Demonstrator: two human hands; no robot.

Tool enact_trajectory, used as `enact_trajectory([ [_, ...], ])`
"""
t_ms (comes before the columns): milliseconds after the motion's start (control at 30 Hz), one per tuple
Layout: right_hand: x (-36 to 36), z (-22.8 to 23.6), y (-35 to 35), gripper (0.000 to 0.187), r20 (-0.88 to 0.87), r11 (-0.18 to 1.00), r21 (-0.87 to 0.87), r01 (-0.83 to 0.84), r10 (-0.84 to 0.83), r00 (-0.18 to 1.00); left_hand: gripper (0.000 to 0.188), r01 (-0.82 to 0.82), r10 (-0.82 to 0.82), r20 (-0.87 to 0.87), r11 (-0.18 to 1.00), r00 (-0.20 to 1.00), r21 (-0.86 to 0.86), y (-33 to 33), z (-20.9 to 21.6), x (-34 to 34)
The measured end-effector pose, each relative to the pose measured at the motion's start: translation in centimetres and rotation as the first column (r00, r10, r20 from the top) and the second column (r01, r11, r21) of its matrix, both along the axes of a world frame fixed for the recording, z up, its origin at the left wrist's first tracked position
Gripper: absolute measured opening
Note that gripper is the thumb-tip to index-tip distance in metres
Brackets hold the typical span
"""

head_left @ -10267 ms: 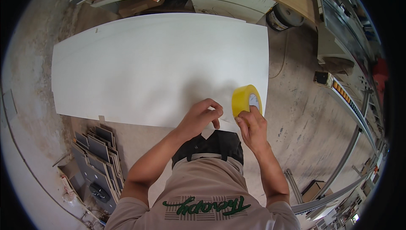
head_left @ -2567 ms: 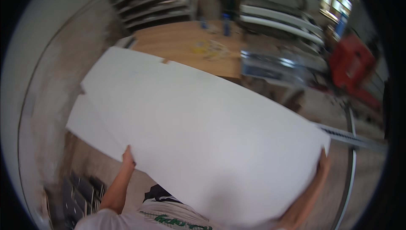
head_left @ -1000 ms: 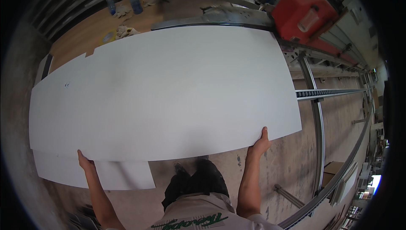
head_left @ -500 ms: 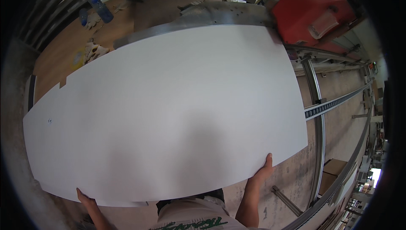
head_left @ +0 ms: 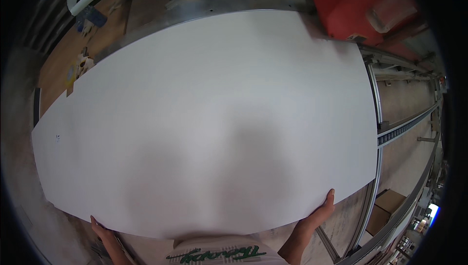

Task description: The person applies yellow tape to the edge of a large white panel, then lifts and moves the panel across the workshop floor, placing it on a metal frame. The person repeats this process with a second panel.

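White, broad and thin, the panel (head_left: 209,118) looks stiff but awkward rather than heavy, carried flat before the chest over the rails (head_left: 378,118), left hand (head_left: 100,228) and right hand (head_left: 319,211) each clasping its near edge, far apart.

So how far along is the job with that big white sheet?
Done: the white sheet is up off the floor and held out flat. In hand: the left hand grips its near edge and the right hand its near right corner, holding it over the metal rails beside the red machine. Left: both hands are on it, so it is not yet set down.
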State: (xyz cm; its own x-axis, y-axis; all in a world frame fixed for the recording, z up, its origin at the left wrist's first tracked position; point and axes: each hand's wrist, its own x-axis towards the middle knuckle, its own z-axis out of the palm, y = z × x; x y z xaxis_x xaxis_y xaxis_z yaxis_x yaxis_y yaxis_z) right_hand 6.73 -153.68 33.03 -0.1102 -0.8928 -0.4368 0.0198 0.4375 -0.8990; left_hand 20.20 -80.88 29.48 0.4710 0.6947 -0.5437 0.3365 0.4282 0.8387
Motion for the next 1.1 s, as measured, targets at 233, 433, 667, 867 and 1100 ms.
enact_trajectory([
  [233, -2.5, 0.0, -9.2, 0.051, 0.066, 0.998, -0.052, 0.028, -0.024, 0.998, 0.053, 0.040, -0.033, 0.108, 0.997, 0.994, -0.068, -7.9, 0.0, -2.8],
  [433, -5.4, -1.2, -16.9, 0.048, 0.088, 0.997, -0.073, -0.025, 0.032, 0.996, 0.053, -0.018, 0.019, 0.112, 1.000, 0.993, -0.009, -15.0, -1.2, -4.1],
  [667, -9.2, -3.2, -27.1, 0.050, 0.134, 0.986, -0.134, -0.097, 0.115, 0.984, 0.051, 0.009, -0.002, 0.222, 1.000, 0.975, -0.027, -25.9, -1.2, -5.8],
  [867, -11.1, -4.5, -36.3, 0.047, 0.141, 0.968, -0.248, -0.047, 0.084, 0.986, 0.050, 0.016, -0.002, 0.194, 0.997, 0.981, -0.074, -35.9, 0.7, -8.3],
  [1100, -6.6, -3.8, -11.8, 0.037, -0.029, 0.911, -0.382, -0.159, 0.160, 0.987, 0.047, 0.386, -0.389, -0.143, 0.921, 0.910, -0.054, -32.4, 2.3, -10.2],
])
